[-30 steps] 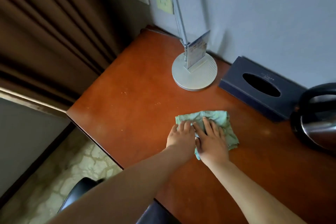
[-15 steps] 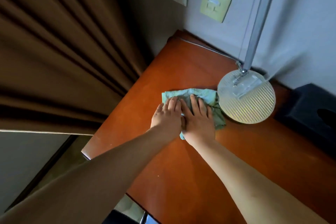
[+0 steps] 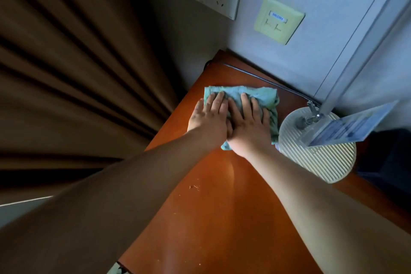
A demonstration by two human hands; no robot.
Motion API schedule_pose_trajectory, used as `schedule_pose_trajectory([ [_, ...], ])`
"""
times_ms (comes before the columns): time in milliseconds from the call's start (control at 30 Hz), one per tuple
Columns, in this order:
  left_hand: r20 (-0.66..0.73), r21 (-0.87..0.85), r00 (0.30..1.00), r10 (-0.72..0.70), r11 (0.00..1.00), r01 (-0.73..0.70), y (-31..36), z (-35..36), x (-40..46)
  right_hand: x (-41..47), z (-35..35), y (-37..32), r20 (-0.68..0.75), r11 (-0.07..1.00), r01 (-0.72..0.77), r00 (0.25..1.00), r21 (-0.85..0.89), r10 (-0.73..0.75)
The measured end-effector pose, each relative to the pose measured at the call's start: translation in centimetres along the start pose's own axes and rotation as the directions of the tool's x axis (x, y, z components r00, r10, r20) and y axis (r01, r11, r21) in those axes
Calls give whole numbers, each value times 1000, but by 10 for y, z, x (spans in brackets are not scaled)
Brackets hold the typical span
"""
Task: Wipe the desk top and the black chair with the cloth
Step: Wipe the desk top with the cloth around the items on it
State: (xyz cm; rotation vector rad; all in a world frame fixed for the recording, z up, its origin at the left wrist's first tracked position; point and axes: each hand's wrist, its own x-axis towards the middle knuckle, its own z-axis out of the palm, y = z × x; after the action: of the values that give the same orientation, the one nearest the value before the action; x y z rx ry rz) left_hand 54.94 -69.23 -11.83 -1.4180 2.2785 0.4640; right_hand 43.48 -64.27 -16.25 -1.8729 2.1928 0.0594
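A crumpled green cloth (image 3: 264, 94) lies on the reddish-brown desk top (image 3: 213, 207), near its far left corner by the wall. My left hand (image 3: 209, 115) and my right hand (image 3: 249, 122) lie side by side on the cloth with straight fingers, pressing it flat against the wood. Most of the cloth is hidden beneath the palms. The black chair is out of view.
A round ribbed lamp base (image 3: 318, 149) with a metal pole and a clear card holder (image 3: 347, 127) stands just right of the cloth. A dark tissue box (image 3: 387, 162) sits behind it. A cable (image 3: 262, 78) runs along the wall. Brown curtains (image 3: 77, 69) hang left of the desk.
Both hands have pushed the cloth away from me across the desk, from the middle past the lamp base toward the far left corner. The view has followed forward.
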Motion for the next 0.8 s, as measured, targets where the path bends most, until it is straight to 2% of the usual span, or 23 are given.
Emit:
schedule_pose_trajectory([
  [167, -14, -52, 1000, -28, 998, 27, -1, -11, 25, 31, -11, 7, 65, 998, 25, 998, -62, -21],
  [267, -8, -53, 999, -50, 997, 50, 3, -5, 16, 22, -10, 7, 42, 998, 41, 998, -43, -39],
  [433, 23, -48, 994, -107, 993, 108, 20, 16, -22, -17, -5, 14, 35, 992, 117, 993, -54, -115],
  [533, 28, -71, 991, -133, 988, 135, 32, 38, -59, -57, 5, 15, -26, 985, 165, 986, -41, -166],
  [667, 15, -71, 985, -170, 983, 170, 47, 56, -98, -98, 6, 18, 8, 980, 195, 981, -40, -195],
  [800, -7, 9, 986, -167, 986, 167, 52, 63, -111, -112, 3, 21, 53, 973, 223, 974, -52, -220],
])
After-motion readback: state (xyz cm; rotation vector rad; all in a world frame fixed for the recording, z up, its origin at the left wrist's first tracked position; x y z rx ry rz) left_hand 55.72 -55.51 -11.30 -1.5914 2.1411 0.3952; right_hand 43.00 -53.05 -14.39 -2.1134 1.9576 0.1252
